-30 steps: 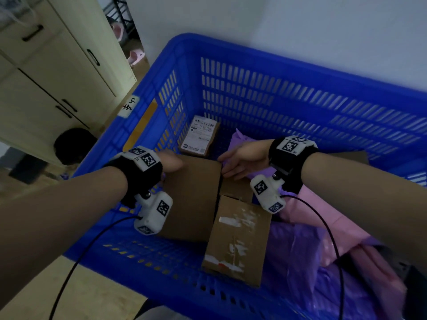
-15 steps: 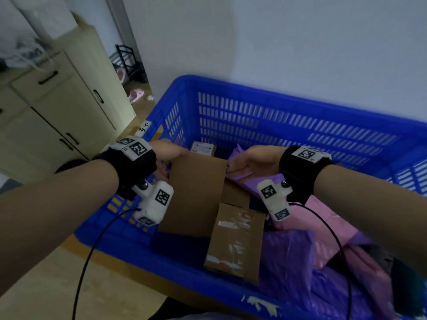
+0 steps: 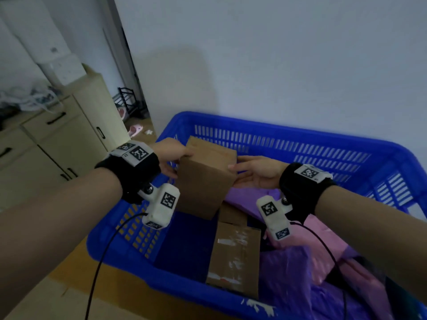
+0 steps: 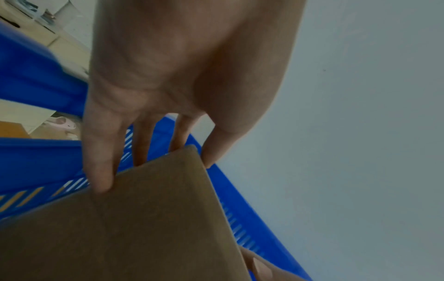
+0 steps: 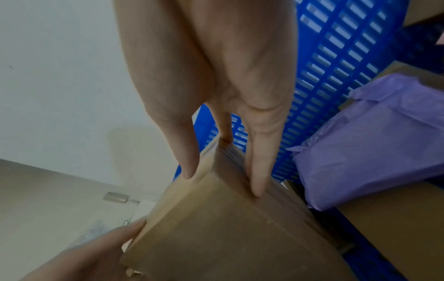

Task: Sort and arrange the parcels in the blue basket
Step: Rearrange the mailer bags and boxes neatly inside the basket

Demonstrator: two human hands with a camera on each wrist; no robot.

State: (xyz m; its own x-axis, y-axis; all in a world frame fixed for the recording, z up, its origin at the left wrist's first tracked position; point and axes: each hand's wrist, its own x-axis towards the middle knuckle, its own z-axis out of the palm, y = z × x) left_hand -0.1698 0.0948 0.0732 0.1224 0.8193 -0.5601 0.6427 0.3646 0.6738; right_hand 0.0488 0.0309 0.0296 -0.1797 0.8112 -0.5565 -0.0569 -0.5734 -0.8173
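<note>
A plain brown cardboard box (image 3: 205, 181) is held up on end over the left part of the blue basket (image 3: 288, 132). My left hand (image 3: 182, 162) grips its upper left edge, and the left wrist view shows the fingers behind the box (image 4: 144, 237) with the thumb on the near side. My right hand (image 3: 235, 172) pinches the upper right corner. In the right wrist view the thumb and fingers of my right hand (image 5: 223, 182) lie on two faces of the box (image 5: 228, 237).
A second cardboard box with torn tape marks (image 3: 233, 257) lies in the basket near the front wall. Purple mailers (image 3: 288, 273) and pink mailers (image 3: 328, 239) fill the right side. A cream cabinet (image 3: 64, 139) stands on the left. A white wall rises behind the basket.
The brown box lay flat in the basket a second ago. Both hands have since lifted it and tipped it upright, and the head view has risen.
</note>
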